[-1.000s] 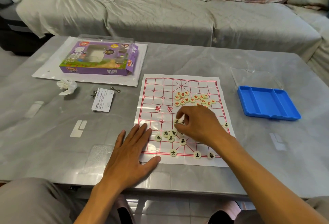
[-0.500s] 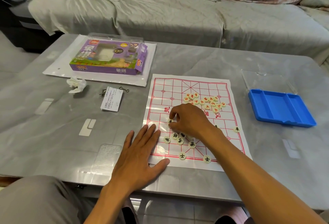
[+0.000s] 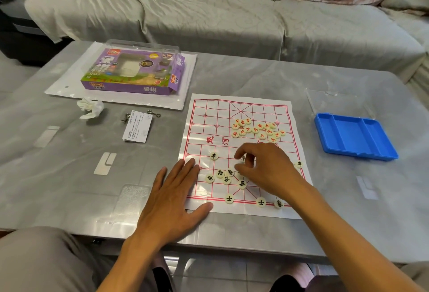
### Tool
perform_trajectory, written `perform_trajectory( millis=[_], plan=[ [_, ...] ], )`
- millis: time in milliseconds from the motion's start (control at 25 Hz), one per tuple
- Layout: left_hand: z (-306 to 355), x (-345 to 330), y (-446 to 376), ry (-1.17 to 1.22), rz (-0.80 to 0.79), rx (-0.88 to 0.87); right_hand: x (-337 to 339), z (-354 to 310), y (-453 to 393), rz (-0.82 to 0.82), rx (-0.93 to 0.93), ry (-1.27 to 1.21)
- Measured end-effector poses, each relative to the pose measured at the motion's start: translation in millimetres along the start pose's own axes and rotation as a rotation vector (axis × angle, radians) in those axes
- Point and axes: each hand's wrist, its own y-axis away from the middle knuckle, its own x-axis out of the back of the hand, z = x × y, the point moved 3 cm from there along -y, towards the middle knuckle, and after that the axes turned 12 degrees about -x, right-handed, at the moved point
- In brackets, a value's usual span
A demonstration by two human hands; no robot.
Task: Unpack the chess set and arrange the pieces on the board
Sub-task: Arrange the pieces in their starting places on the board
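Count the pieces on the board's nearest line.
3: a piece left of centre, a second piece right of it, a third piece furthest right; more may be hidden beyond.

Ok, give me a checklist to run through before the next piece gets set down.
1. Left hand flat, holding the board corner: ok.
2. Right hand pinching a black piece: ok.
3. Which character is on that piece: cannot tell.
4. Red pieces sorted to their points: not ok, clustered in a pile.
5. Blue tray emptied: ok.
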Motion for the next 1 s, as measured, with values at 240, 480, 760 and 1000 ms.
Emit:
perform_trajectory(
  millis=[240,480,760,1000],
  plan=[
    [1.0,3.0,-0.2,-0.007,-0.004,-0.001,-5.7,19.0,20.9,-0.073,-0.03,0.087],
    [0.4,2.6,-0.1,-0.034,-0.02,0.001,2.9,49.4,21.6,-0.011,-0.154,0.116],
    [2.4,4.5,-0.6,-0.021,-0.004,-0.01,2.2,55.9,20.6,-0.009,-0.169,0.089],
    [0.2,2.8,-0.9,-0.012,-0.005,-0.018,3.6,48.1,11.9,-0.018,-0.172,0.068]
  ],
)
